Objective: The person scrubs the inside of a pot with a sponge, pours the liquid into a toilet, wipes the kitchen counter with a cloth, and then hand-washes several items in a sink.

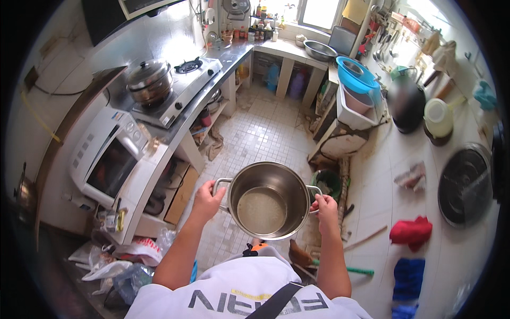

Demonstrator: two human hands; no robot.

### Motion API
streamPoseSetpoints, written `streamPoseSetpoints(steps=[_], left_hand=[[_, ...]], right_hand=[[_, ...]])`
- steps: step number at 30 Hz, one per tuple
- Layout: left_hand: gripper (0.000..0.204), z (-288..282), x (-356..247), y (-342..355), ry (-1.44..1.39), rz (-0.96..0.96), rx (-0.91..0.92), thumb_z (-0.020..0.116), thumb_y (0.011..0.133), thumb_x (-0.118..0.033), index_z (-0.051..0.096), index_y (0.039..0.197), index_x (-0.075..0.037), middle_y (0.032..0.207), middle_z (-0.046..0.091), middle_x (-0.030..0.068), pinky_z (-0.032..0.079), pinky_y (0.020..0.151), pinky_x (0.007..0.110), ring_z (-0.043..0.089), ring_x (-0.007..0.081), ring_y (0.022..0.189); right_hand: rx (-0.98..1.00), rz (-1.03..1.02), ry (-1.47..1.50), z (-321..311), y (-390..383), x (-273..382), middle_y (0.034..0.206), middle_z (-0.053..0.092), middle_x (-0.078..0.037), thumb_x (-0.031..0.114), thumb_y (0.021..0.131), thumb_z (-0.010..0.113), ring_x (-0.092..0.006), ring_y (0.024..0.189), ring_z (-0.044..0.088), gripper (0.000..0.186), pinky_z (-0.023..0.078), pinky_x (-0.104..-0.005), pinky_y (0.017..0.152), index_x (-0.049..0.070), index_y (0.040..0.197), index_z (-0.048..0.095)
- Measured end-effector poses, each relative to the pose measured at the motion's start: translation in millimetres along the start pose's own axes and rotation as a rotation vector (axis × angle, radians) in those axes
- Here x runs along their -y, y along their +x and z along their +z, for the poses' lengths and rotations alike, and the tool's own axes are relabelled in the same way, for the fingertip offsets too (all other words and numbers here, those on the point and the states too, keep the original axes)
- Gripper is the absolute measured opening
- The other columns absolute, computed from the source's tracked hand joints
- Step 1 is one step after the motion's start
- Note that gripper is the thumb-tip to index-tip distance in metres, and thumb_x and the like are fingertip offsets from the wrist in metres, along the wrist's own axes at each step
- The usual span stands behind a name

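I hold a stainless steel pot (287, 199) out in front of me at waist level, over the tiled floor (247, 127). My left hand (210, 198) grips its left handle and my right hand (323, 207) grips the right one. The pot is upright and uncovered; its bottom looks pale and blotchy, and I cannot tell whether any liquid is in it.
Left: microwave (109, 154), gas stove (188, 80) with lidded steamer (149, 87), plastic bags (122, 266). Back: counter (284, 50) with bottles and steel basin (319, 50). Right: sink (345, 111) with blue basin (348, 80), hanging pans, cloths, green bucket (324, 181), broom (300, 255).
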State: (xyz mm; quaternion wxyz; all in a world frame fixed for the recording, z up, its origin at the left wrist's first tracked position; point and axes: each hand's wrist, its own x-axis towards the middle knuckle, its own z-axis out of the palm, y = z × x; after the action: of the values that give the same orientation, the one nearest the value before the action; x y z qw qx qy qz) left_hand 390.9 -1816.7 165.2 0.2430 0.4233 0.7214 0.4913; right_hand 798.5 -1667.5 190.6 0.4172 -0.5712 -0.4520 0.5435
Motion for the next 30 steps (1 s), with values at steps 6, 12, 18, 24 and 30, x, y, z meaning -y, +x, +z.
streamPoseSetpoints(steps=[6,12,18,24,30], left_hand=[[0.034,-5.3,61.0,171.0,-0.145,-0.165,0.028,0.082,0.106,-0.02,0.076,0.129,0.004,0.093,0.079,0.0067,0.057,0.074,0.032,0.071,0.0116,0.081],[0.03,36.5,99.2,330.6,-0.044,-0.19,-0.098,0.082,0.105,-0.017,0.074,0.125,0.005,0.085,0.077,0.0042,0.055,0.069,0.032,0.069,0.0105,0.074],[0.034,79.7,114.7,581.7,0.022,-0.168,-0.11,0.084,0.102,-0.022,0.076,0.122,0.005,0.088,0.08,0.0091,0.057,0.071,0.037,0.072,0.0141,0.077],[0.048,157.3,52.9,792.9,0.108,-0.091,0.132,0.084,0.101,-0.033,0.076,0.131,0.004,0.109,0.086,0.0213,0.064,0.091,0.044,0.084,0.0313,0.1],[0.046,242.4,35.7,994.6,0.028,0.018,0.178,0.083,0.102,-0.029,0.076,0.131,0.005,0.106,0.085,0.0191,0.064,0.09,0.042,0.083,0.0277,0.097]], right_hand=[[0.153,-0.062,-0.007,122.4,192.6,63.2,0.094,0.075,-0.006,0.025,0.11,0.08,-0.0146,0.076,0.075,0.03,0.058,-0.0304,0.071,-0.001,0.122,0.068],[0.289,-0.084,-0.174,186.3,364.5,107.3,0.104,0.081,-0.01,0.028,0.108,0.082,-0.0179,0.085,0.081,0.043,0.063,-0.0331,0.078,-0.006,0.129,0.069],[0.198,-0.015,-0.156,275.9,561.6,129.7,0.1,0.077,-0.003,0.032,0.111,0.078,-0.0124,0.085,0.078,0.037,0.054,-0.0291,0.069,0.002,0.13,0.069],[0.012,0.057,-0.107,282.5,719.0,176.4,0.101,0.076,-0.004,0.03,0.109,0.08,-0.0128,0.083,0.076,0.036,0.057,-0.0304,0.073,0.001,0.128,0.07],[-0.209,0.058,-0.051,331.0,910.3,191.5,0.096,0.071,-0.002,0.026,0.108,0.082,-0.0106,0.076,0.068,0.032,0.057,-0.0303,0.074,0.001,0.122,0.069]])
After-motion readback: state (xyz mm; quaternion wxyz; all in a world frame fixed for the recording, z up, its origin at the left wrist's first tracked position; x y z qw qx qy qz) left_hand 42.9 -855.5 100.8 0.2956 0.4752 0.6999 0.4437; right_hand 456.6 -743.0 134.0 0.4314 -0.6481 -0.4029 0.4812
